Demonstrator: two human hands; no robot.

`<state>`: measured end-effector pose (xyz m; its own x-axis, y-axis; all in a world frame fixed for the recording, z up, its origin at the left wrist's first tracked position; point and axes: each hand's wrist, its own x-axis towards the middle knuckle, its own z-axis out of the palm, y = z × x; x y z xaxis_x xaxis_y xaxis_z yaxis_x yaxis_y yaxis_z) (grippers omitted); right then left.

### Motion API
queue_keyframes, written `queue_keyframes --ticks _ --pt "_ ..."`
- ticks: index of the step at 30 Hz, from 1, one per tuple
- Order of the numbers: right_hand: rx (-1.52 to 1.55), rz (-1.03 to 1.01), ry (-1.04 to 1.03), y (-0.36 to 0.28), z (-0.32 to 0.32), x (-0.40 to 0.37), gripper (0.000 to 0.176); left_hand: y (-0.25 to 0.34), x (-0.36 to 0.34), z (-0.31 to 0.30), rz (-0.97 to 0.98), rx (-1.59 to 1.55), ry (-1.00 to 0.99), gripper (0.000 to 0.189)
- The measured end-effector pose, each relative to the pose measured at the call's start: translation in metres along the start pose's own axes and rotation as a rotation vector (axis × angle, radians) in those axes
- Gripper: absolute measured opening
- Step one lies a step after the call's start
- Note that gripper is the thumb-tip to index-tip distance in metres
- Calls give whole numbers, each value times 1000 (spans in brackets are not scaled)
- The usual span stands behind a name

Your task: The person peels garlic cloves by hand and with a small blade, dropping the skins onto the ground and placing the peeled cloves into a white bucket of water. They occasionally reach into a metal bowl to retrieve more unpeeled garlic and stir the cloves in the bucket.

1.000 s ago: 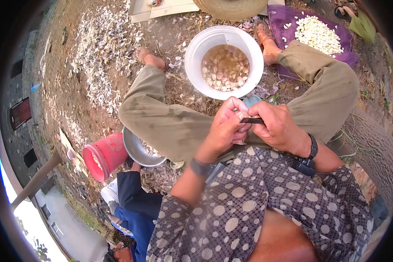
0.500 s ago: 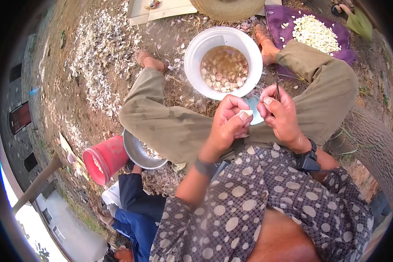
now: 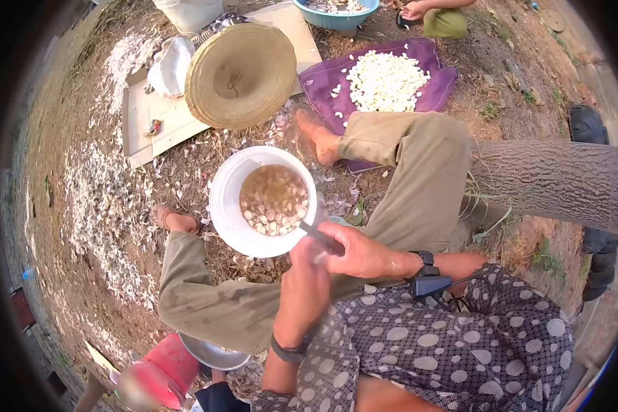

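Note:
My right hand (image 3: 364, 251) is closed round a small dark-bladed knife (image 3: 321, 237), its blade pointing toward the bucket. Pressed up against it, my left hand (image 3: 305, 278) is closed and partly smeared by motion. A pale spot between the hands looks like a garlic clove (image 3: 320, 258), mostly covered by fingers. Just beyond both hands stands a white bucket (image 3: 225, 206), holding brownish water and many unpeeled-looking garlic cloves (image 3: 273, 218).
Peeled garlic cloves (image 3: 388, 81) are heaped on a purple cloth (image 3: 443, 82). A straw hat (image 3: 271, 58) rests on cardboard (image 3: 134, 127). A red bucket (image 3: 175, 364) and metal bowl (image 3: 216, 353) sit lower left. Another person's hand (image 3: 413, 10) is near a blue basin (image 3: 336, 19). A tree trunk (image 3: 556, 180) lies right.
My hands, earlier apart with a clove in the left and the knife in the right, have come together. The view has turned, showing more of the hat, cloth and basin.

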<state>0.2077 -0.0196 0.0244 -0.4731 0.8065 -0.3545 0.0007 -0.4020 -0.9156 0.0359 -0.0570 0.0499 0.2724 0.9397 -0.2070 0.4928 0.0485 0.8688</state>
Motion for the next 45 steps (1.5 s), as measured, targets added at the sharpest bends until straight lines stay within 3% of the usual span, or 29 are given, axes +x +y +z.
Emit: queue_keyframes --ticks 3,6,9,11,15,17,23,26,27,33,36,38,42,45 --pt "-81 -67 9 -8 -7 6 31 5 10 6 42 88 14 52" --pt "-154 109 -60 6 -25 14 58 -1 16 17 -92 -176 95 51" --pt "-92 78 202 -6 -61 19 22 -16 14 13 -346 -508 96 39" --pt "237 100 383 -21 -104 28 16 -14 14 5 -563 -825 116 22" --pt "194 -82 721 -51 -205 54 14 -56 -7 0 -620 -1109 88 18" --pt "152 -68 832 -61 -246 62 12 -64 -17 3 -603 -1146 128 19" --pt "331 -217 928 -72 -266 43 6 -59 -27 0 -617 -1181 218 20" --pt "529 -320 807 -59 -237 32 14 -58 -29 -1 -622 -1151 214 21" --pt "522 -356 666 -38 -242 28 24 -59 -29 -1 -611 -1147 215 23" --pt "554 -181 342 -33 -134 29 27 -69 -36 -5 -551 -1157 156 29" --pt "498 -45 137 -22 -65 36 22 -71 -41 0 -371 -1015 268 33" --pt "420 52 -19 -11 -36 32 18 -72 -43 9 -117 -909 425 32" --pt "180 217 -160 1 20 25 15 -61 -47 4 -99 -865 540 30" --pt "267 217 -167 4 45 22 15 -71 -57 3 -103 -950 563 27"
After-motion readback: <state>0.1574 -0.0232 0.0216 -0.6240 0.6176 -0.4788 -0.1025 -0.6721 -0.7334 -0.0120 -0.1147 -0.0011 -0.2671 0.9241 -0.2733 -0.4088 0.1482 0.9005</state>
